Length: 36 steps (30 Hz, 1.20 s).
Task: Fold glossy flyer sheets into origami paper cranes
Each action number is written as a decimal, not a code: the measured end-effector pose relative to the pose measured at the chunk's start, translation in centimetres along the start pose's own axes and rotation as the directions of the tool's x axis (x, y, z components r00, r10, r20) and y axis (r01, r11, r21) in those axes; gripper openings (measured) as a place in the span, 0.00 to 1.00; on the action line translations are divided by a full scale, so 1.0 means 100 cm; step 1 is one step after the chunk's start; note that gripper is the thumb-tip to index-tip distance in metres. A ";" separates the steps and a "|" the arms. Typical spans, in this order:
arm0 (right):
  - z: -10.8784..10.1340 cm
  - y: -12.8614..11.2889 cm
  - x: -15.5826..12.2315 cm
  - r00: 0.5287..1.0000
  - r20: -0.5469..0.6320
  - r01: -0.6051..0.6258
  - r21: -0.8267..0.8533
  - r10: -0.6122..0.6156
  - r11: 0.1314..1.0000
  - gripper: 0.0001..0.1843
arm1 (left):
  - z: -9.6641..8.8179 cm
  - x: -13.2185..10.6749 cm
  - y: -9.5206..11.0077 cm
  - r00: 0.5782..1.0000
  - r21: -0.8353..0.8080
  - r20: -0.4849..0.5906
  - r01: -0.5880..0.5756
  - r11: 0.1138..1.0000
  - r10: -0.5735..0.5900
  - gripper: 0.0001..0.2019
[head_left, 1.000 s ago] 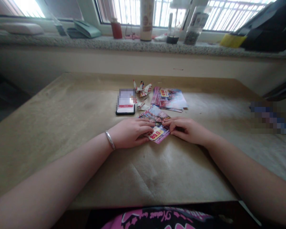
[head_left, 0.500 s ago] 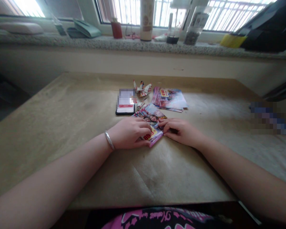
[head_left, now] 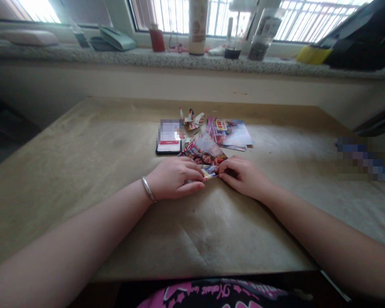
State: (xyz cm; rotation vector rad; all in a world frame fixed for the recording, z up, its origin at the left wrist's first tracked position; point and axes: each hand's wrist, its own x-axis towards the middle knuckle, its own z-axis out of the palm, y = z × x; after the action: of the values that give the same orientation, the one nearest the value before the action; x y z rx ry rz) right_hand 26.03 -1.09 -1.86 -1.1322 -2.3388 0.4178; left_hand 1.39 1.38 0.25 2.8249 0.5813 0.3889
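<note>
A colourful printed paper sheet (head_left: 202,150), showing people's pictures, lies between my hands with its near corner lifted and folded back into a flap. My left hand (head_left: 179,176), wearing a silver bracelet at the wrist, grips the sheet's near left side, fingers bent over the flap and thumb along its near edge. At the flap's right end, my right hand (head_left: 241,174) pinches the paper between thumb and fingers. Just beyond stand a folded paper figure (head_left: 192,119) with pointed tips and a flat stack of similar printed sheets (head_left: 232,132).
A phone (head_left: 168,147) with a lit, partly blurred screen rests left of the sheet on the tan-covered table (head_left: 83,171). Bottles, a red container (head_left: 156,39) and other items line the stone windowsill (head_left: 167,60). A pixelated bluish thing (head_left: 365,158) is at the right.
The sheet's near corner has been folded away from me, so the yellow price label is mostly hidden. Both hands have moved only slightly, keeping hold of the paper.
</note>
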 end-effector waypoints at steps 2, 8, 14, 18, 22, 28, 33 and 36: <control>0.001 0.001 0.000 1.000 -0.010 -0.019 0.016 0.019 1.000 0.03 | 0.001 -0.001 0.001 0.999 0.021 -0.006 0.031 0.999 -0.031 0.19; 0.004 0.003 0.000 1.000 0.011 0.002 0.046 -0.002 0.999 0.03 | 0.005 0.001 0.005 0.978 0.063 -0.093 0.193 0.979 -0.187 0.15; 0.004 0.006 0.000 1.000 -0.029 0.004 0.025 -0.004 1.000 0.05 | 0.007 0.006 0.002 0.915 -0.115 -0.092 0.382 0.917 -0.392 0.11; 0.004 0.007 -0.002 0.998 -0.063 -0.030 0.020 0.032 0.999 0.06 | 0.011 0.007 -0.004 0.901 -0.208 -0.135 0.381 0.901 -0.412 0.08; 0.004 0.007 -0.002 0.997 -0.077 -0.011 -0.035 0.009 0.999 0.06 | 0.012 0.005 -0.007 0.909 -0.073 -0.172 0.373 0.925 -0.380 0.08; 0.005 0.009 0.001 0.994 -0.055 0.089 -0.090 -0.095 0.992 0.09 | 0.014 0.004 -0.005 0.915 0.078 -0.202 0.369 0.926 -0.348 0.09; 0.007 0.011 0.002 0.990 -0.059 0.119 -0.184 -0.132 0.976 0.11 | 0.013 0.004 -0.005 0.900 0.123 -0.198 0.415 0.902 -0.387 0.08; 0.007 0.012 0.002 0.986 -0.048 0.147 -0.235 -0.162 0.961 0.12 | 0.013 0.004 -0.004 0.891 0.125 -0.202 0.434 0.892 -0.406 0.08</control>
State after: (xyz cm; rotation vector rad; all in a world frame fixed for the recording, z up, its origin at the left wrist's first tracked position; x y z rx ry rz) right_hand 26.30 -0.25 -2.99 -1.0371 -2.4418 0.0511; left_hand 1.99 1.72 -0.96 2.7207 1.2916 0.5182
